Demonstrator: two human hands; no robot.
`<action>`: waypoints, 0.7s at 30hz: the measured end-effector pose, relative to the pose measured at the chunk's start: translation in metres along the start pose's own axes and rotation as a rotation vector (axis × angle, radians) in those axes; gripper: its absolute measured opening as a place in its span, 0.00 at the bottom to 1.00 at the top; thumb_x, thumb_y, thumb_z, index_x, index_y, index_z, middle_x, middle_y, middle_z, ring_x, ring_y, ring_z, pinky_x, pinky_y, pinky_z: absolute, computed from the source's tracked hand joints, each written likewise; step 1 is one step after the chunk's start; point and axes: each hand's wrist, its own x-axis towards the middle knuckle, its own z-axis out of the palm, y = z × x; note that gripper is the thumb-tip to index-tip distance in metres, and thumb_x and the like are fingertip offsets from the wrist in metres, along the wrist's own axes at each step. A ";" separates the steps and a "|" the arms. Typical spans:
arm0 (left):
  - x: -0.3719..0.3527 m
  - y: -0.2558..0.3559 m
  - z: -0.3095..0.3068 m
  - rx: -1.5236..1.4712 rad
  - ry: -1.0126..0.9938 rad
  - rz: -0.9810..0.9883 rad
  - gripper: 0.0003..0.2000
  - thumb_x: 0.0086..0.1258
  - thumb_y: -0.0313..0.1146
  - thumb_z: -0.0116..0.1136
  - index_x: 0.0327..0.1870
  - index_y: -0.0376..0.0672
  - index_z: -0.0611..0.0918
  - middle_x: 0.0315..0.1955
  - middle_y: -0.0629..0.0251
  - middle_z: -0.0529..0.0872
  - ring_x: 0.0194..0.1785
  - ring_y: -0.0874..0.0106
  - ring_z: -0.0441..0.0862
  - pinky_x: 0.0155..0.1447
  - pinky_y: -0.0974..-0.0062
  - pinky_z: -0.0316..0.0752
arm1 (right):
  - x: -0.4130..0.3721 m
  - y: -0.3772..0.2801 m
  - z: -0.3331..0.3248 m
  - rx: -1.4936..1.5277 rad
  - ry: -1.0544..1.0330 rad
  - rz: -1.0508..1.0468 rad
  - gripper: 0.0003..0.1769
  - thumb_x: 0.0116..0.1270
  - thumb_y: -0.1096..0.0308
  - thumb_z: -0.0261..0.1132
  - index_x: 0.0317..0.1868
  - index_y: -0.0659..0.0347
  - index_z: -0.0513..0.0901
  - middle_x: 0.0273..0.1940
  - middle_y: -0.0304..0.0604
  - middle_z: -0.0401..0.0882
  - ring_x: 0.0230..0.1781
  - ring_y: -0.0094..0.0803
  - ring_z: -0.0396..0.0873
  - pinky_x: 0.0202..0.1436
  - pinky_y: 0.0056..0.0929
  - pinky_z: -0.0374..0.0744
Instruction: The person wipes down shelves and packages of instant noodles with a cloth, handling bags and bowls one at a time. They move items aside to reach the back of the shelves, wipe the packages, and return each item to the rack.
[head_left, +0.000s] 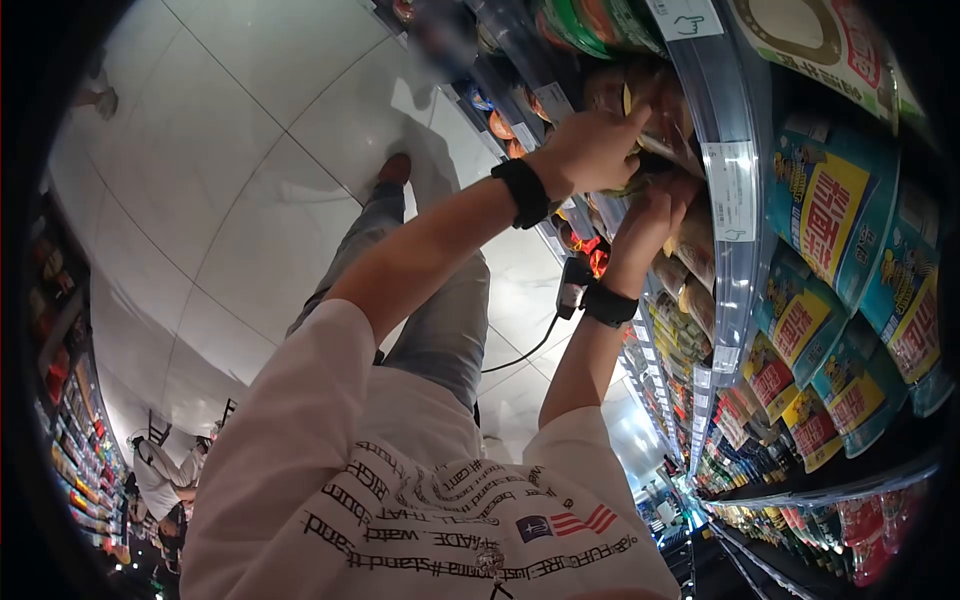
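Observation:
My left hand [590,150], with a black band at the wrist, reaches into a shelf on the right. Its fingers are closed on the edge of a clear plastic bag [668,118] with brownish contents, which I cannot identify. Just below, my right hand [652,222] is at the same shelf, fingers curled in among the packages. Its fingertips are in shadow, so what they grip is hidden. More brownish clear bags [695,250] lie beside the right hand. A small black device [573,285] with a cable sits at the right wristband.
A clear shelf rail with a price label [732,190] runs beside my hands. Teal packets [830,200] fill the neighbouring shelf. Green-lidded goods [585,25] are at the top. Pale floor tiles [250,130] lie to the left; other people [165,470] are at the lower left.

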 end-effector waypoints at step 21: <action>0.011 -0.065 0.015 -0.191 -0.165 -0.083 0.38 0.52 0.35 0.55 0.64 0.36 0.51 0.31 0.39 0.78 0.38 0.48 0.77 0.42 0.61 0.72 | 0.021 0.075 -0.030 0.463 -0.244 0.140 0.33 0.48 0.77 0.43 0.60 0.61 0.59 0.58 0.41 0.60 0.61 0.30 0.55 0.65 0.30 0.51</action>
